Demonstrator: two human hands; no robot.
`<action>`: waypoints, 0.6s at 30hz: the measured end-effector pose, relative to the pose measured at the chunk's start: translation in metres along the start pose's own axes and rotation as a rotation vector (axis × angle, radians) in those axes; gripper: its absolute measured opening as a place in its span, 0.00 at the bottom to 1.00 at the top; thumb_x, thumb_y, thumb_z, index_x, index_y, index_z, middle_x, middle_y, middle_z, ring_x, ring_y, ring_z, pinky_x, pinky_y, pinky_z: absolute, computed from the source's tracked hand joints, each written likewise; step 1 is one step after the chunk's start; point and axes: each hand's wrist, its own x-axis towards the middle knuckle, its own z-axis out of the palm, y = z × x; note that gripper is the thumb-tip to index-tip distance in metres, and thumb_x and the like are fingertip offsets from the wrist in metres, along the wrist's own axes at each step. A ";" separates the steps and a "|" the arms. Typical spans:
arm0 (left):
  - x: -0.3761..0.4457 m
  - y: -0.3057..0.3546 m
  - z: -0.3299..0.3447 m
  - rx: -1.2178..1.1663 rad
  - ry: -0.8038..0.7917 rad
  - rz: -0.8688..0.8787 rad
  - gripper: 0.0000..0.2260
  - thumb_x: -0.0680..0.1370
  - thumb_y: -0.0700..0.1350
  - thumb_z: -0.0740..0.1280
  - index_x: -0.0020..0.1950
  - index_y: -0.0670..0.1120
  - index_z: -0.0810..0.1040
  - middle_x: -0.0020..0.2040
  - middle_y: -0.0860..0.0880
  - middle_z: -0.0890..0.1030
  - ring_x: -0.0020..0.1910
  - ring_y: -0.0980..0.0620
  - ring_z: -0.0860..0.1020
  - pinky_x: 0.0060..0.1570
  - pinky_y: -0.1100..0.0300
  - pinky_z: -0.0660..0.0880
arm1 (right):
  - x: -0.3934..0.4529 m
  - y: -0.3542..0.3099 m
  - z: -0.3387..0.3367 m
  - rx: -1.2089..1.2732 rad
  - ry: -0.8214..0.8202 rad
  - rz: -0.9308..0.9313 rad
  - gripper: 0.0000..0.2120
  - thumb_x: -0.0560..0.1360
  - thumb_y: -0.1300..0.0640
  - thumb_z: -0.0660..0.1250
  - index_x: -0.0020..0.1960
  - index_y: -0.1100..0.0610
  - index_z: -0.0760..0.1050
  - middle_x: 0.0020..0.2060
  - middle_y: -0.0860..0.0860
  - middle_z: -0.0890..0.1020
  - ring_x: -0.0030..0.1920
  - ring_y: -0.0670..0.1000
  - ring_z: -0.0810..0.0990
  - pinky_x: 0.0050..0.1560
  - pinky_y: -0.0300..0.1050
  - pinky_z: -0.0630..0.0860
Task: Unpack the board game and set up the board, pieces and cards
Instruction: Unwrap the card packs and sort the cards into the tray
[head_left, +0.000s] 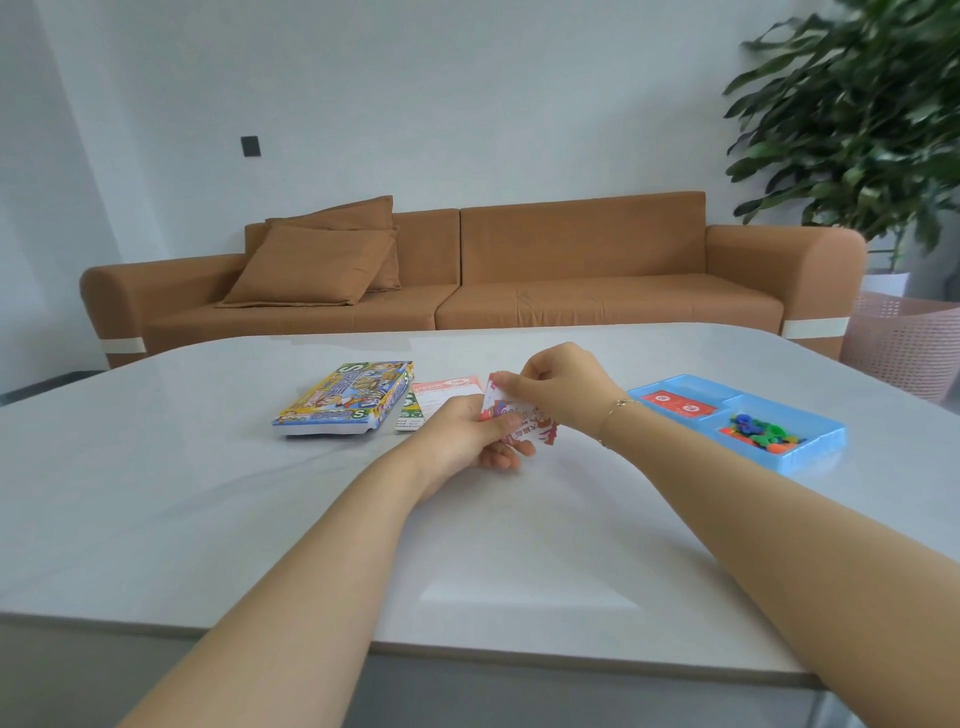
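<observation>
Both hands hold a small stack of red-and-white cards (522, 423) above the middle of the white table (208, 493). My left hand (467, 434) grips the stack from below and the left. My right hand (558, 387) pinches its top edge. The colourful game box (345, 399) lies flat to the left. Beside it lie a pink-and-white sheet (441, 394) and a green-edged card (408, 415), partly hidden by my left hand. On the right, a blue plastic tray (810, 452) holds red cards (675, 402) and several small coloured pieces (758, 428).
A brown sofa (519, 275) with two cushions stands behind the table. A large green plant (857, 119) and a pink perforated basket (904, 343) are at the right. The table's near edge runs across the bottom of the view.
</observation>
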 end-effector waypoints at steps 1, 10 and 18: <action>0.000 0.000 0.000 0.000 -0.001 0.001 0.07 0.81 0.39 0.61 0.57 0.38 0.74 0.39 0.43 0.81 0.24 0.58 0.76 0.30 0.68 0.75 | 0.000 0.000 0.000 -0.016 0.007 -0.009 0.21 0.75 0.47 0.66 0.42 0.67 0.79 0.33 0.59 0.80 0.33 0.51 0.74 0.36 0.44 0.72; -0.001 0.001 0.000 0.014 -0.005 0.012 0.06 0.81 0.39 0.60 0.55 0.40 0.75 0.39 0.44 0.81 0.25 0.58 0.76 0.32 0.67 0.76 | 0.002 -0.002 0.002 -0.036 0.012 -0.006 0.21 0.74 0.44 0.66 0.40 0.63 0.79 0.31 0.53 0.77 0.33 0.50 0.74 0.36 0.43 0.71; 0.001 0.000 0.001 -0.003 -0.005 0.009 0.06 0.81 0.39 0.60 0.55 0.39 0.75 0.38 0.44 0.81 0.24 0.58 0.76 0.30 0.67 0.76 | -0.001 0.003 0.002 -0.062 0.028 -0.050 0.14 0.77 0.50 0.63 0.42 0.59 0.79 0.35 0.51 0.78 0.37 0.50 0.75 0.38 0.42 0.71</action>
